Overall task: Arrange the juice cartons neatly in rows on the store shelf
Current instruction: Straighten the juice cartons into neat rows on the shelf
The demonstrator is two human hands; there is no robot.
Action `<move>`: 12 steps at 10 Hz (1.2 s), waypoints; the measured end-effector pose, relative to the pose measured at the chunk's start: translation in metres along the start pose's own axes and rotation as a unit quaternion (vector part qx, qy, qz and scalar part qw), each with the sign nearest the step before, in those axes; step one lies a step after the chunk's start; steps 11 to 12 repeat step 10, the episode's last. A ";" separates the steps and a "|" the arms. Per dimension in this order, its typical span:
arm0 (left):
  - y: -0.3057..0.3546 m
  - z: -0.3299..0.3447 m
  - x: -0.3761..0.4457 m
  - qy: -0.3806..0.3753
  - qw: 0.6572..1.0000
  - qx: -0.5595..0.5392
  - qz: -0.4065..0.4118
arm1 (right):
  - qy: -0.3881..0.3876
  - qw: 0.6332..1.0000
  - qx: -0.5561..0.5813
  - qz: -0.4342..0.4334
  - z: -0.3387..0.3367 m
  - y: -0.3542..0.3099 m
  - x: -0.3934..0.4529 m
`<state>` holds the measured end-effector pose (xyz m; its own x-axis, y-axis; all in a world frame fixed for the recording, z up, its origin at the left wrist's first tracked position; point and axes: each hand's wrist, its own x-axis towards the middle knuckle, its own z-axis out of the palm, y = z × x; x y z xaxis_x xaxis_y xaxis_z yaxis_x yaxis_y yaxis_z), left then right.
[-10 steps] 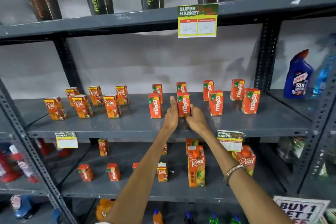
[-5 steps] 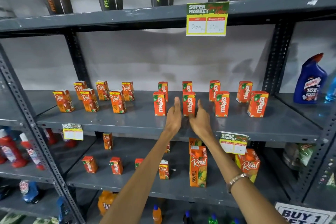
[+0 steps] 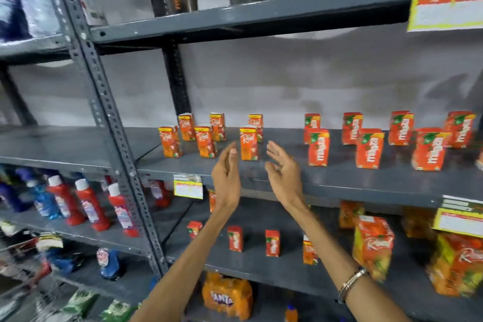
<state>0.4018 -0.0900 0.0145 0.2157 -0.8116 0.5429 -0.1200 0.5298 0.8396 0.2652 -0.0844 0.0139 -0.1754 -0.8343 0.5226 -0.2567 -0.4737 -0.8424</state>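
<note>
Grey shelf [image 3: 339, 180]: both open hands [image 3: 226, 178] [image 3: 282, 178] flank one Real carton [image 3: 248, 144].

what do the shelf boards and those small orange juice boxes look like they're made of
Shelf board: probably painted steel, matte grey, with thin folded edges and punched uprights. Juice boxes: likely coated paperboard, with sharp creases and printed, slightly glossy faces, though the picture is blurred.

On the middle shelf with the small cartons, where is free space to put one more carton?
The grey metal shelf is bare along its front edge, and left of the orange Real cartons up to the slotted grey upright. A gap separates them from the red Maaza cartons. Both groups are crowded.
</note>
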 end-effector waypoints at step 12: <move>-0.056 -0.130 0.139 -0.239 0.961 0.004 -0.139 | -0.070 0.983 -0.122 0.115 0.201 -0.020 0.056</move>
